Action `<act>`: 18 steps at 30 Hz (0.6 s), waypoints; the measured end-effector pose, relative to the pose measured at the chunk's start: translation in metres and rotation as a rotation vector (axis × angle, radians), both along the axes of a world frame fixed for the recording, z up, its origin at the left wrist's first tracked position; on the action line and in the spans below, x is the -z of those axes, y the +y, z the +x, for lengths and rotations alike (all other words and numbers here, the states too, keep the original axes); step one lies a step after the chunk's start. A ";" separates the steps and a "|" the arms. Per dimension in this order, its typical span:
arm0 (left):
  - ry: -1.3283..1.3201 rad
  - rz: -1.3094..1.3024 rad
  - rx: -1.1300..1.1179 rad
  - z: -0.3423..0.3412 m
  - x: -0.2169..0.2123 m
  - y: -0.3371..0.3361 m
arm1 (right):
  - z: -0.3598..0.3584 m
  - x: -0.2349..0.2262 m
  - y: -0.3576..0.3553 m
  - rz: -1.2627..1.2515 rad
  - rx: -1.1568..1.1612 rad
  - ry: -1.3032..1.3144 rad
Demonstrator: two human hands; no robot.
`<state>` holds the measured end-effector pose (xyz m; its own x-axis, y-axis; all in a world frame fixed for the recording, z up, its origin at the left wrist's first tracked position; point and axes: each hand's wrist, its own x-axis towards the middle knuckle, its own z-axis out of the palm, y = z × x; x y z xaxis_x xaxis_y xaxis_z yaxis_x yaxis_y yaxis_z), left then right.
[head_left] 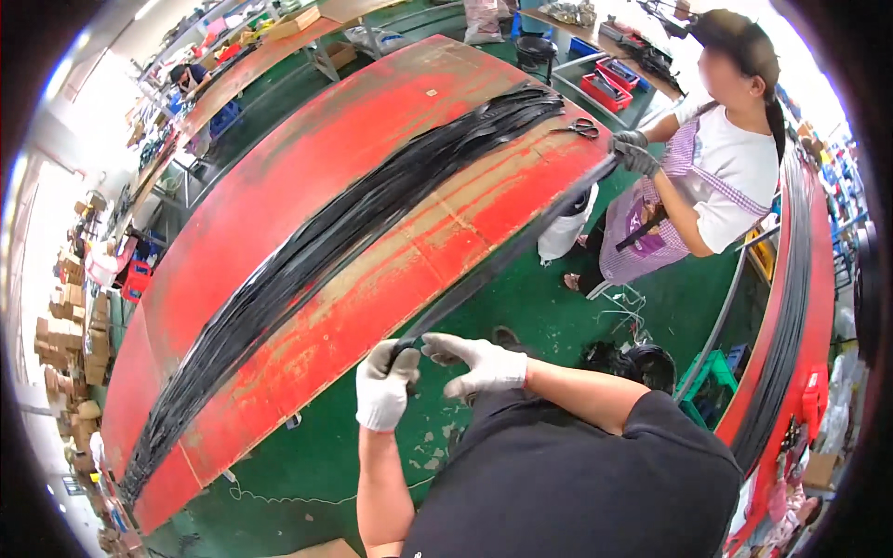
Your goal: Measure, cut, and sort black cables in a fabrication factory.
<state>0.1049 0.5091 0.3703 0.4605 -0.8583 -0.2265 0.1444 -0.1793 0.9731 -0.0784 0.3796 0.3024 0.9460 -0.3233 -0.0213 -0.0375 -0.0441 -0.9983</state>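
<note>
Left hand point(384, 379) is closed around a dark strip point(516, 245); right hand point(479, 365) is held half open alongside. Lengthwise, the strip is stretched forward-right to a co-worker's hands point(634, 152).

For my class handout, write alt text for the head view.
A person's gloved left hand grips a long black strip reaching to a co-worker's gloved hands, the right hand half-open nearby. A red table bears more black strips.

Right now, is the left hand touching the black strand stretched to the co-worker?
Touching: the head view shows the left hand closed around the black strand.
</note>
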 end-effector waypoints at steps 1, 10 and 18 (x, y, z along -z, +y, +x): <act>0.040 0.007 -0.014 0.013 0.001 0.014 | 0.007 0.006 0.005 0.195 0.008 -0.027; 0.071 0.085 -0.310 0.149 0.034 0.187 | 0.133 -0.006 0.058 0.728 0.000 -0.135; -0.267 0.575 -0.189 0.241 0.008 0.278 | 0.268 -0.040 0.128 0.386 -0.072 0.024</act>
<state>0.3457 0.7866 0.3622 0.6953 -0.5337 -0.4814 -0.0090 -0.6762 0.7367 0.1898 0.5073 0.3425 0.9637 -0.2203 -0.1508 -0.0717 0.3308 -0.9410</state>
